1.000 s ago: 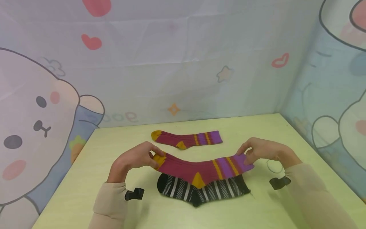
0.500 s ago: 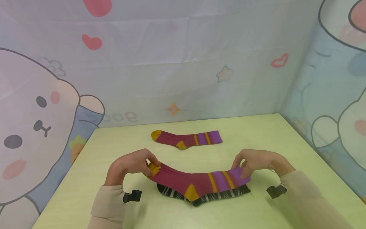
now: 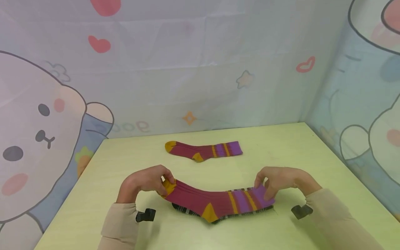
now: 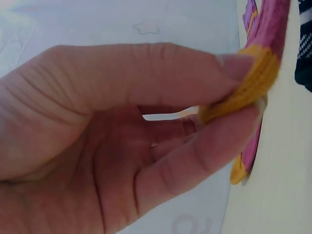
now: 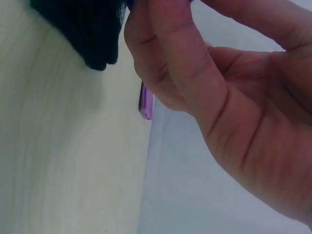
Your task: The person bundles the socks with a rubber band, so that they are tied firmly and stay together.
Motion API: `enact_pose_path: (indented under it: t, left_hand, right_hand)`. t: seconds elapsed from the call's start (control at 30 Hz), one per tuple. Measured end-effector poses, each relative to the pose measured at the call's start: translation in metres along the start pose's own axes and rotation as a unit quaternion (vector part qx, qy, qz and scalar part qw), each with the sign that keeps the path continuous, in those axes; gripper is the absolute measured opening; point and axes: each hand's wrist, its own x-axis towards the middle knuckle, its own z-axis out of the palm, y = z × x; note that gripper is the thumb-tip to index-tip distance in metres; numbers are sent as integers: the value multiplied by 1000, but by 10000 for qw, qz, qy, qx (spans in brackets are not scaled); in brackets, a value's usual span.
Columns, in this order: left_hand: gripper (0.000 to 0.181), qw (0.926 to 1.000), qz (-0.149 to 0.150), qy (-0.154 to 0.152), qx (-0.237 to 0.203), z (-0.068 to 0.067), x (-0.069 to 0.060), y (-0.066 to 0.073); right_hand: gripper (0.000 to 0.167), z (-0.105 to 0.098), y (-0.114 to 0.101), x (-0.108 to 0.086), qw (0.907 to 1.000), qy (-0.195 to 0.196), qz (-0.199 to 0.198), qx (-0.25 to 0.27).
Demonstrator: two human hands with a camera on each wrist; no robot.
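A maroon sock [image 3: 200,199] with mustard toe and heel and a purple striped cuff is stretched sideways between my two hands. My left hand [image 3: 148,180] pinches its toe, thumb and finger on the mustard knit [image 4: 258,78]. At the other end, my right hand [image 3: 276,180] pinches the purple cuff; in the right wrist view its fingertips run off the top edge. Just beneath lies a black and white patterned sock [image 3: 179,208], mostly covered, with only its edges showing. Whether the two socks touch along their length I cannot tell.
A second maroon sock [image 3: 204,151] of the same pattern lies flat farther back on the pale yellow table [image 3: 118,163]. Behind the table hangs a printed cloth [image 3: 150,86], with another cloth side [image 3: 347,104] at the right.
Both hands have lowered the held maroon sock toward me, and it now covers most of the black and white sock. The sock at the back stays where it was.
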Motion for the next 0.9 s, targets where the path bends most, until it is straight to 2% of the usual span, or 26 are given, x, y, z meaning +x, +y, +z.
enact_pose_path:
  t: [0.23,0.5,0.63,0.9]
  left_hand:
    - [29,9999,-86,-37,-100,3,2,-3]
    - [29,9995,-207,-27,-257,10,7,-7]
    - [30,9996,-252,44,-127,13,8,-9]
    - [31,9998,-65,96,144,19,12,-14]
  right_hand:
    - [42,9,-2,1,9999,83,-126,72]
    - [47,17,-3,4,9995,260,-35,-149]
    - [48,20,-2,5,9992,349,56,-205]
    - [48,21,1,5,9989,420,72,-187]
